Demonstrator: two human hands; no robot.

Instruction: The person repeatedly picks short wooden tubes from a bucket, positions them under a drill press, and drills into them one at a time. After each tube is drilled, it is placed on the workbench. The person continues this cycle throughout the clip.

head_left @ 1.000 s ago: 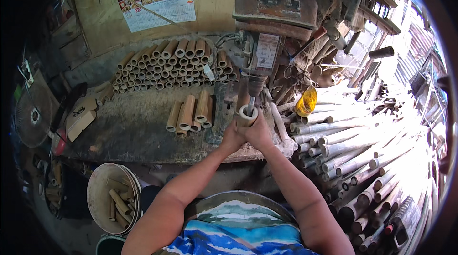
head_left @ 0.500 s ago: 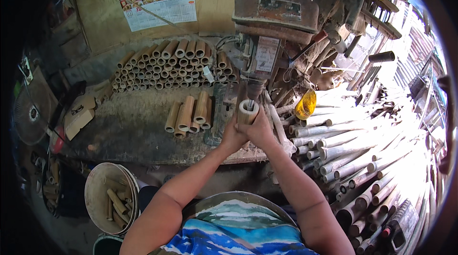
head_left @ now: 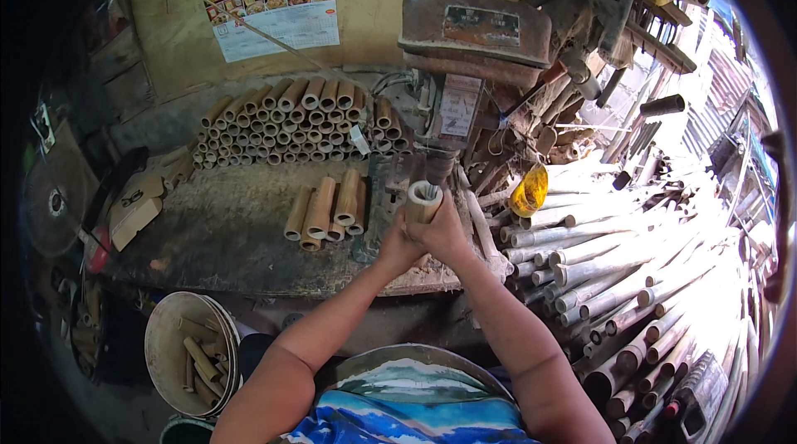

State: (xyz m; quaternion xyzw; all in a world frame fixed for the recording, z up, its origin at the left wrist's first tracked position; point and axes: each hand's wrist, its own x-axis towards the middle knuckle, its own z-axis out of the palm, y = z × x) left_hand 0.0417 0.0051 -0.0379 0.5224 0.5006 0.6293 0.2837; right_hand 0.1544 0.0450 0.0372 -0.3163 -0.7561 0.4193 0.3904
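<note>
Both of my hands are wrapped round one short bamboo tube (head_left: 422, 205), its open pale end facing up. My left hand (head_left: 400, 243) grips its left side, and my right hand (head_left: 442, 232) closes round the right side. The tube stands under the rusty drill press (head_left: 473, 33), its mouth just below the chuck (head_left: 438, 167). A bit appears to reach into the tube's mouth; how deep it goes is hidden. Left of my hands, several cut bamboo tubes (head_left: 321, 210) lie in a small pile on the worn workbench (head_left: 224, 228).
A large stack of bamboo tubes (head_left: 282, 124) lines the bench's back. Long bamboo poles (head_left: 606, 265) fill the right side. A white bucket (head_left: 158, 353) with bamboo pieces stands at lower left. A yellow container (head_left: 530, 191) is right of the drill press, a fan (head_left: 54, 195) far left.
The tube's mouth has shifted slightly left and tilted, sitting closer beneath the chuck, with less of the bit showing. Both hands keep their grip. The whole view has shifted a little.
</note>
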